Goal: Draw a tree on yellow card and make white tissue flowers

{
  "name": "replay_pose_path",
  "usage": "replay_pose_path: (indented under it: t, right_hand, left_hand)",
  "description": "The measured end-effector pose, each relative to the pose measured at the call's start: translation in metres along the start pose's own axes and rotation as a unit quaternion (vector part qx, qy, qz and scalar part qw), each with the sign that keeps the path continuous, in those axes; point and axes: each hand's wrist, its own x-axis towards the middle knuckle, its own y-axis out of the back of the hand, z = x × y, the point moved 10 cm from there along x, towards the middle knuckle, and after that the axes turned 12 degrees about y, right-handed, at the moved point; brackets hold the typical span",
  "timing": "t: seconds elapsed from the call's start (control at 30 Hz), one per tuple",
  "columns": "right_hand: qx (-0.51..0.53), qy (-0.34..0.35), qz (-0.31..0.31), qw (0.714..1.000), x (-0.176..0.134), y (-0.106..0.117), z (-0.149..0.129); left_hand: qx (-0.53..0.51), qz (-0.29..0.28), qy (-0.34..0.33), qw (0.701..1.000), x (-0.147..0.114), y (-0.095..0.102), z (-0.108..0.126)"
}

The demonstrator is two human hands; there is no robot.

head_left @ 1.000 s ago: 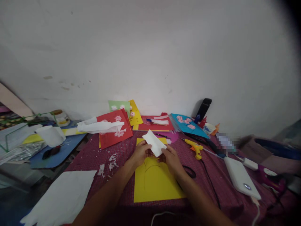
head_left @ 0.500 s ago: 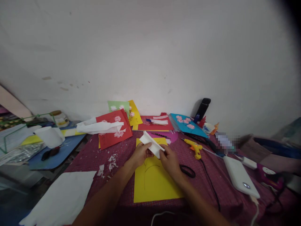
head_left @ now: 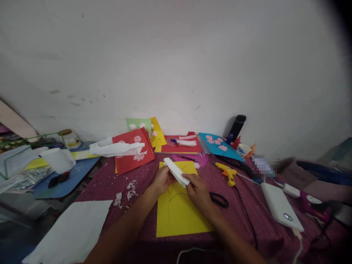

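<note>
A narrow folded strip of white tissue paper [head_left: 176,171] is stretched between my two hands, tilted down to the right. My left hand [head_left: 162,180] grips its upper left end from below, the fingers partly hidden behind it. At the lower right end, my right hand [head_left: 196,187] pinches it between thumb and fingers. Beneath the hands lies a yellow sheet [head_left: 181,216] with thin curved lines drawn on it. To the right of my right hand rest the black handles of scissors [head_left: 219,200]; their blades are hidden.
A yellow glue gun [head_left: 227,172] with a black cord and a white power bank [head_left: 282,206] lie on the right. Red cards [head_left: 129,165] and a blue card [head_left: 217,145] bear paper flowers. White tissue [head_left: 74,227] covers the front left; paper scraps [head_left: 131,190] lie nearby.
The white tissue paper, broader before, is now folded into a narrower strip with layered edges. My right hand has shifted slightly left and up; my left hand has moved slightly.
</note>
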Motion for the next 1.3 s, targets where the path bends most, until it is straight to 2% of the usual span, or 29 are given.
replay_pose_path:
  t: [0.1,0.17,0.23,0.3,0.43,0.5,0.63,0.73,0.93,1.03,1.17,1.3]
  right_hand:
    - [-0.026,-0.002,0.015,1.000,0.000,0.002,0.003]
    - [-0.047,-0.001,0.021,0.999,0.001,0.003,0.004]
    - [-0.069,0.002,0.011,0.998,0.003,0.000,0.004]
    - [-0.092,0.004,-0.019,0.996,0.004,-0.005,0.002]
    - [-0.131,0.007,-0.087,0.988,0.004,-0.020,-0.004]
    - [-0.135,0.002,-0.091,0.987,0.005,-0.023,-0.006]
    - [-0.095,-0.056,-0.052,0.993,0.005,-0.019,0.001]
    - [-0.057,-0.114,-0.049,0.991,0.004,-0.020,0.009]
    - [-0.049,-0.121,-0.024,0.991,0.008,-0.015,0.010]
    - [-0.033,-0.132,-0.005,0.991,0.009,-0.013,0.016]
    - [0.008,-0.153,0.020,0.988,0.007,-0.010,0.021]
    - [0.116,-0.218,0.042,0.968,-0.001,-0.013,0.029]
  left_hand:
    - [-0.021,-0.017,0.033,0.999,-0.003,-0.005,-0.002]
    - [-0.030,-0.061,0.049,0.996,-0.008,-0.015,-0.003]
    - [-0.023,-0.107,0.067,0.992,-0.012,-0.026,-0.007]
    - [-0.012,-0.124,0.084,0.989,-0.012,-0.030,-0.015]
    - [-0.024,-0.062,0.065,0.996,-0.003,-0.016,-0.020]
    - [-0.034,-0.037,0.046,0.998,0.000,-0.010,-0.017]
    - [-0.026,-0.030,0.011,0.999,0.000,-0.008,-0.008]
    - [-0.019,-0.031,-0.003,0.999,-0.003,-0.010,-0.004]
    - [-0.005,-0.060,0.069,0.996,-0.008,-0.018,-0.016]
    - [0.009,-0.083,0.081,0.993,-0.009,-0.021,-0.018]
    - [0.009,-0.074,0.049,0.996,-0.005,-0.015,-0.013]
    - [-0.023,-0.053,0.021,0.998,0.001,-0.008,-0.008]
